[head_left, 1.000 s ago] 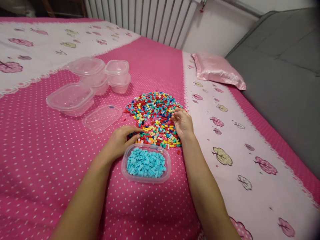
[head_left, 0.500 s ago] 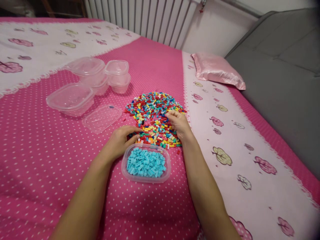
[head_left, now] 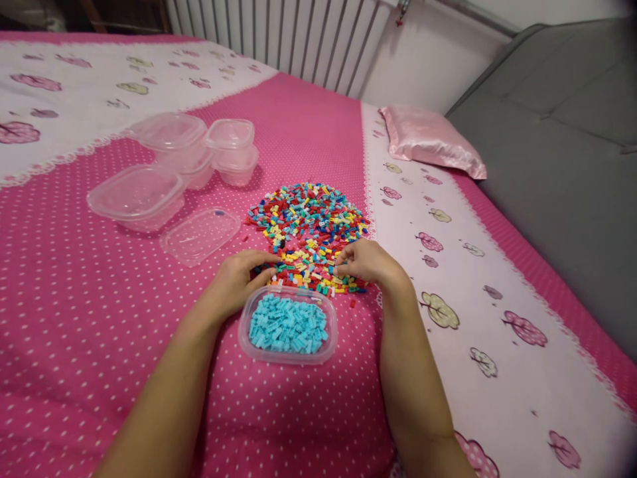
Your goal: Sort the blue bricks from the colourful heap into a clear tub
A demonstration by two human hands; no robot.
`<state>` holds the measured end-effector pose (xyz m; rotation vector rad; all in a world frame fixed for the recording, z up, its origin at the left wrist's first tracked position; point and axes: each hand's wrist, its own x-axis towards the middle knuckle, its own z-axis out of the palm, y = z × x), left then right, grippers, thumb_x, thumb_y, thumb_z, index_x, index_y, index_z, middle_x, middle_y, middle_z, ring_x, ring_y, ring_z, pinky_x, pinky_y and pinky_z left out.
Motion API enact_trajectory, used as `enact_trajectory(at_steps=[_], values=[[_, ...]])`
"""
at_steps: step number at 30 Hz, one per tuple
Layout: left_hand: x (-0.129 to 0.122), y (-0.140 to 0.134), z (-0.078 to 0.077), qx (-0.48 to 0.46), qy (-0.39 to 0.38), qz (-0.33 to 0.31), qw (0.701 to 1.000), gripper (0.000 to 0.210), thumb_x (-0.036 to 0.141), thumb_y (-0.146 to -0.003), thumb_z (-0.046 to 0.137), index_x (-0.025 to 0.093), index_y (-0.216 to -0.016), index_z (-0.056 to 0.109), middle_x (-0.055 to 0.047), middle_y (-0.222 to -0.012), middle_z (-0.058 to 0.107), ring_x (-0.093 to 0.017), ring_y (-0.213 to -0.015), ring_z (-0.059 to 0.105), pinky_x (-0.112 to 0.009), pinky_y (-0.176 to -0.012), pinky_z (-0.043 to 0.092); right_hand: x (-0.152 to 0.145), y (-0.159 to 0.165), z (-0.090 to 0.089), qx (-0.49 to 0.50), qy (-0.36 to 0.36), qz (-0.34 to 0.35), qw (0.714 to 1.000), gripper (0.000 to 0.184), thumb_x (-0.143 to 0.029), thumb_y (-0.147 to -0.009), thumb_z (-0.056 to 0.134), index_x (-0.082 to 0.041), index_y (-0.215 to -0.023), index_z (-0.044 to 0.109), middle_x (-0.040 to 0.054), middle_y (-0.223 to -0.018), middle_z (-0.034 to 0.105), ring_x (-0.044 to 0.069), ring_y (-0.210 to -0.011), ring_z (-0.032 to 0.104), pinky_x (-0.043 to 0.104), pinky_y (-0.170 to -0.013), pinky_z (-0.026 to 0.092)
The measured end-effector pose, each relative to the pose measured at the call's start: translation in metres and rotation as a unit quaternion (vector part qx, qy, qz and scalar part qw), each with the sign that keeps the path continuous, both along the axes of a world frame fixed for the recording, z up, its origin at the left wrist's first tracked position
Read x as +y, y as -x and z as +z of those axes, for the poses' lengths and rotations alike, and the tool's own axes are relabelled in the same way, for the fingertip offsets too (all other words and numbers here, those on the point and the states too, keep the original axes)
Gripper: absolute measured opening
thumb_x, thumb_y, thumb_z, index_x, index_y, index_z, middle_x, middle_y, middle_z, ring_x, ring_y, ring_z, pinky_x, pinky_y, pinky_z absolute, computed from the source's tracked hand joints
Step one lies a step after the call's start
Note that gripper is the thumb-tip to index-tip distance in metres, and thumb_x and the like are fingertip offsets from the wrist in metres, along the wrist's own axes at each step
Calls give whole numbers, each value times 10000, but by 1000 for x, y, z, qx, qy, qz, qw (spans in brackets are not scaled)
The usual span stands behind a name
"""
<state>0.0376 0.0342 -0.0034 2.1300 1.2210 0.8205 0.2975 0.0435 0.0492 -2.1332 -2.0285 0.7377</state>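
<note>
A mixed heap of small coloured toy bricks [head_left: 311, 209] lies on the pink dotted bedspread. In front of it stands a clear plastic container [head_left: 288, 359] with a layer of light blue bricks [head_left: 288, 324] inside. My left hand [head_left: 243, 275] rests at the heap's left edge, just behind the container, its thumb and fingers apart and the fingertips touching bricks. At the heap's right side is my right hand [head_left: 365, 261], bent at the wrist, with thumb and index finger slightly apart over the bricks. No brick shows between them.
Several clear lidded containers [head_left: 137, 192] stand at the left, some of them stacked. A loose clear lid [head_left: 200, 236] lies flat between them and the heap. Beyond are a pink satin pillow [head_left: 430, 139], a grey headboard [head_left: 557, 133] and a white radiator [head_left: 279, 40].
My right hand has come down and nearer, from the heap's middle right to its front right, its fingers loosening from a pinch. The left hand stays by the heap's left edge.
</note>
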Motion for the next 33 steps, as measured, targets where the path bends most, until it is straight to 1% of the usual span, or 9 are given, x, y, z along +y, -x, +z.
enact_trajectory(at_steps=[5, 9, 17, 21, 25, 27, 29, 31, 33], values=[[0, 0, 0, 5, -2, 5, 1000, 327, 372, -844, 535, 182, -1043, 713, -84, -1000, 727, -234, -871, 656, -378, -829, 508, 2, 7, -5, -19, 5, -16, 1000, 161, -160, -584, 741, -228, -730, 743, 0, -658, 685, 144, -576, 578, 245, -499, 369], [0, 0, -1, 4, -3, 2, 1000, 330, 377, -844, 532, 182, -1039, 713, -83, -1005, 727, -233, -872, 656, -374, -831, 507, 1, 8, -3, -41, 11, -21, 999, 232, -129, -582, 731, -248, -780, 757, 6, -734, 718, 164, -653, 620, 247, -532, 390], [1, 0, 0, 10, -8, 0, 1000, 369, 374, -845, 520, 137, -1054, 712, -111, -1015, 722, -238, -873, 655, -372, -834, 499, 0, 11, 2, -69, 18, -39, 997, 103, -187, -684, 677, -235, -737, 752, 10, -784, 730, 159, -733, 642, 243, -577, 384], [1, -1, 0, 6, -9, -4, 1000, 378, 375, -846, 523, 123, -1054, 713, -118, -1004, 722, -238, -868, 656, -363, -827, 498, 3, 3, -2, -19, -3, -27, 999, 78, -234, -733, 669, -198, -716, 736, 28, -761, 721, 155, -721, 633, 242, -607, 399], [1, -1, 0, 5, -8, -3, 1000, 370, 364, -848, 523, 128, -1061, 711, -117, -1008, 721, -241, -870, 657, -368, -826, 498, 5, -4, -5, 131, -30, -9, 991, 82, -229, -728, 671, -162, -692, 702, 27, -744, 706, 139, -717, 613, 235, -650, 419], [1, -1, 0, 5, -6, 0, 1000, 369, 369, -846, 525, 134, -1060, 713, -117, -1009, 721, -245, -867, 658, -374, -825, 498, 5, -5, -5, 233, -27, -9, 972, 101, -240, -724, 670, -151, -676, 673, 21, -722, 692, 118, -676, 587, 225, -639, 422], [0, 0, 1, 4, -4, 2, 1000, 364, 377, -841, 529, 145, -1050, 717, -114, -1008, 722, -248, -865, 659, -377, -822, 499, 5, -5, -4, 346, -6, -23, 938, 130, -271, -722, 676, -149, -697, 641, 14, -729, 686, 75, -574, 515, 194, -551, 392], [0, 0, 1, 3, -2, 3, 1000, 356, 382, -837, 533, 156, -1039, 720, -111, -1006, 723, -249, -867, 660, -377, -820, 500, 5, -4, -3, 464, 25, -45, 884, 174, -300, -715, 697, -153, -740, 607, 5, -746, 677, 32, -478, 399, 151, -432, 293], [1, 0, 0, 3, -2, 3, 1000, 352, 386, -835, 534, 161, -1031, 722, -110, -1004, 723, -251, -871, 660, -378, -818, 500, 6, -4, 0, 576, 55, -66, 813, 201, -277, -694, 723, -159, -764, 577, -13, -734, 648, 11, -443, 320, 121, -363, 180]])
